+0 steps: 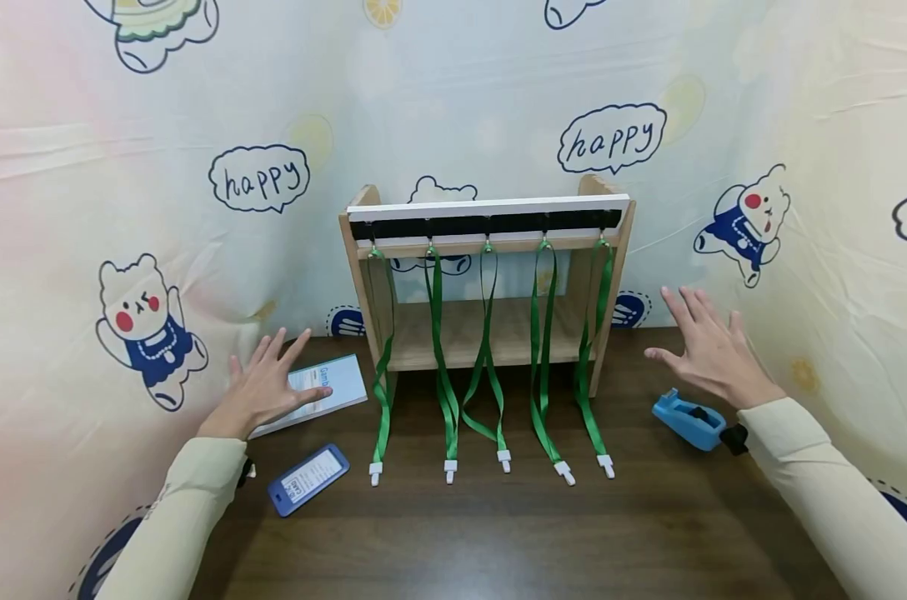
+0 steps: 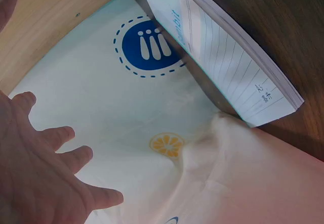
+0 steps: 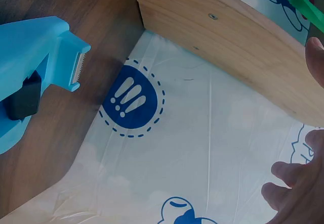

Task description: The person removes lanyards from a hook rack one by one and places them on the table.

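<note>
Left grip [image 1: 268, 386], right grip [image 1: 711, 354], both outspread

Extends cream-sleeved arms [image 1: 821, 492]; spreads bare left hand [image 1: 262, 390] and bare right hand [image 1: 712, 354], apparently raised, near far corners of dark-brown wooden bench [image 1: 453, 542].

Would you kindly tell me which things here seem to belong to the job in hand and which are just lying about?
Likely part of the job, judging by the central layout:
green lanyards, five, hanging
wooden rack bearing them
blue card holder, detached

Probably just lying about:
light-blue notebook, near the left hand
blue tape dispenser, near the right hand
</note>
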The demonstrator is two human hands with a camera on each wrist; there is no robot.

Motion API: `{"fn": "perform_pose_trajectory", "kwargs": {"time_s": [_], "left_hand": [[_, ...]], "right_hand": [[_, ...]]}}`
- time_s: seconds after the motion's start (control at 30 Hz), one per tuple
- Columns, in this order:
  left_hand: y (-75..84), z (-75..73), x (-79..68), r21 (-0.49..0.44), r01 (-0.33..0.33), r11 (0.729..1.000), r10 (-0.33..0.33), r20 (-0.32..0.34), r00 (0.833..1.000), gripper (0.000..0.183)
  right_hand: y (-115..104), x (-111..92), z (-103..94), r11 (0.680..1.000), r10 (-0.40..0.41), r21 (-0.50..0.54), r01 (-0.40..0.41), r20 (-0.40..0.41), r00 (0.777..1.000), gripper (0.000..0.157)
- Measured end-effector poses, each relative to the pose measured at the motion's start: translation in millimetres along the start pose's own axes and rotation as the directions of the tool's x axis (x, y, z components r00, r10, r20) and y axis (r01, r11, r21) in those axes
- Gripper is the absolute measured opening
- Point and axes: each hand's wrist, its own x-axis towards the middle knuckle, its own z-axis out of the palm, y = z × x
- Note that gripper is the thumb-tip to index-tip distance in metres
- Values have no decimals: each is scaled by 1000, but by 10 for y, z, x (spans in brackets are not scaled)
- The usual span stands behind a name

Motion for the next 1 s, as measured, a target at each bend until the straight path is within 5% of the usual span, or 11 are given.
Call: {"fn": "perform_pose_trajectory", "kwargs": {"time_s": [0.47, 1.0], "left_hand": [[-11, -13, 106, -95, -4, 995, -2, -60, 998, 117], [65, -64, 194, -223, 53, 973, -67, -54, 996, 114]], "right_hand": [[-14, 68, -8, 998, -22, 63, 29, -114, 993, 102], [-134, 171, -20, 945, 80, 326, -25, -158, 984, 97]]}}
